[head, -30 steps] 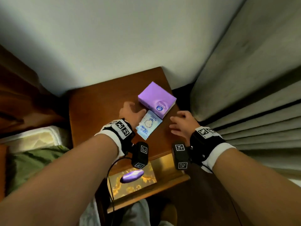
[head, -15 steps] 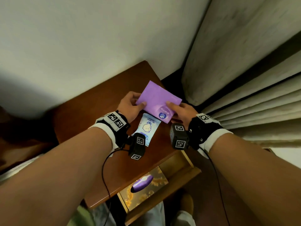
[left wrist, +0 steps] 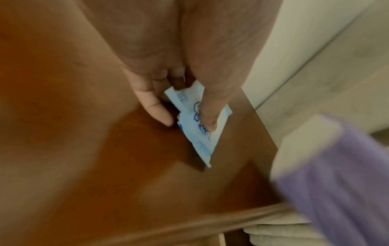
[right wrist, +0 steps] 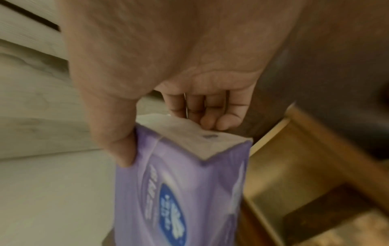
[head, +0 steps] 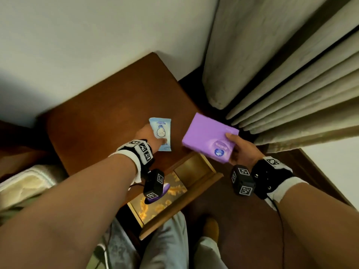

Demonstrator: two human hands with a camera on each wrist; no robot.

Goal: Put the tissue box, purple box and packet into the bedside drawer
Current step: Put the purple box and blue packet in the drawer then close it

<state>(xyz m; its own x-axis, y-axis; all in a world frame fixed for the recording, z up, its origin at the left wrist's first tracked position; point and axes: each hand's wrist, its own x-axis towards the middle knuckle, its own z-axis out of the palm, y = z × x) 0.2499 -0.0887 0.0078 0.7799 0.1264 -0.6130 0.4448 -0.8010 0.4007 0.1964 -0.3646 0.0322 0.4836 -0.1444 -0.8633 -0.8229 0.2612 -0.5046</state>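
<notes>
My right hand [head: 239, 150] grips the purple box [head: 207, 138] at its near end, thumb on top and fingers beneath, and holds it in the air over the far right corner of the open drawer [head: 184, 204]. The right wrist view shows the purple box [right wrist: 181, 191] pinched between thumb and fingers [right wrist: 210, 116]. My left hand [head: 153, 135] pinches the near end of the light-blue packet [head: 161, 131] on the bedside table top [head: 106, 123]. In the left wrist view the packet [left wrist: 197, 131] tilts above its shadow. The gold-patterned tissue box [head: 172, 190] lies in the drawer's left part, partly hidden by my wrist camera.
Beige curtain folds [head: 291, 74] hang close to the table's right side, and a white wall stands behind. A mattress edge [head: 23, 181] lies at the left. My legs and a slipper [head: 210, 226] are just in front of the drawer. The drawer's right part [head: 192, 169] shows bare wood.
Both hands held the purple box over the table; now the right hand alone carries it right, toward the drawer. The left hand has let go and taken the packet.
</notes>
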